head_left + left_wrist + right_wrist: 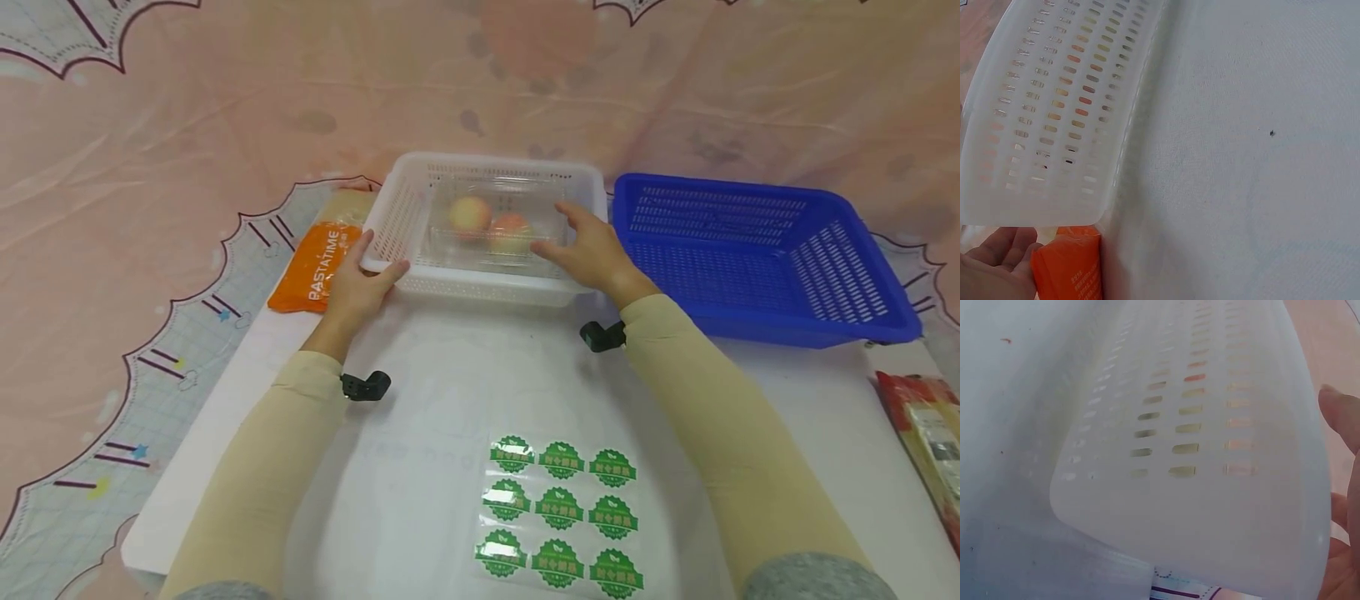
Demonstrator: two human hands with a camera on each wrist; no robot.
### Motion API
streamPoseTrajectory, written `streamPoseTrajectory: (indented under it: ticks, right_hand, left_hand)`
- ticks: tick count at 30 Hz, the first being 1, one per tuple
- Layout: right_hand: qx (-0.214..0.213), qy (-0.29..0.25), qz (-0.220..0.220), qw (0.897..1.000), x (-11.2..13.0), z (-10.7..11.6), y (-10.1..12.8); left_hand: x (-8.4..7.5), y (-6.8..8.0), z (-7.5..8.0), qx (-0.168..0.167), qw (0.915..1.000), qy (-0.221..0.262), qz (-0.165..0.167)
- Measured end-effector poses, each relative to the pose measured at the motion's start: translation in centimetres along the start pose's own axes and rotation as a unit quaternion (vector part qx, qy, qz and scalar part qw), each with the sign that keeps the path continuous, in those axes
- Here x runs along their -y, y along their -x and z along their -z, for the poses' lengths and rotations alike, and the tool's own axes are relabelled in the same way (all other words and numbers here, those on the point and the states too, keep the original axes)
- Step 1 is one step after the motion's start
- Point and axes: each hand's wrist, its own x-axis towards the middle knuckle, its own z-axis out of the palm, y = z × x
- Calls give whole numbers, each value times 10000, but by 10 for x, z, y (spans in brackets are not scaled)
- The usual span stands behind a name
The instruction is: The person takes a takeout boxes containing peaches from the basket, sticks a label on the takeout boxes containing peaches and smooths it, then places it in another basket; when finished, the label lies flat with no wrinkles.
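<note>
A white plastic basket [487,283] with slotted walls stands at the back of the table. Inside it lies a clear plastic box [442,250] with two red-and-yellow apples [470,216]. My left hand [356,287] is at the basket's front left corner, thumb and forefinger spread either side of it. Beside that hand lies an orange PASTATIME bag [307,267], its orange end also showing in the left wrist view. Over the basket's right part, my right hand [592,250] reaches toward the box, thumb and forefinger apart with nothing between them.
To the right of the white basket stands a blue plastic basket [750,325]. A sheet of round green stickers [559,508] lies near the table's front. At the far right edge is a red-and-yellow package [926,442]. Patterned cloth [420,83] hangs behind the table.
</note>
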Motion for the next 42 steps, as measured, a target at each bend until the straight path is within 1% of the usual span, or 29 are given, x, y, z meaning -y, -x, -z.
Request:
streamPoseTrajectory:
  ticks: [10,18,22,25,29,34,42]
  right_hand:
    - [38,15,-19,10000,2,-2,-3]
    - [116,-249,62,9996,4,-8,-5]
    - [54,-114,-33,9999,5,-9,-7]
    - [-4,32,-32,10000,5,-8,-10]
    - [-34,84,-3,10000,7,-6,-13]
    - [-5,-47,-122,9999,10,-7,-16]
    - [76,-91,-384,9992,11,-7,-20]
  left_hand:
    - [-1,0,2,-33,10000,48,-36]
    - [0,0,3,-7,9999,121,-15]
    - [1,0,2,-24,10000,60,-33]
    - [2,-2,0,-60,10000,48,-39]
    - [3,-4,-1,-66,9999,89,4]
    - [3,-3,-1,-12,10000,85,28]
    - [2,-2,-2,-32,9999,70,-78]
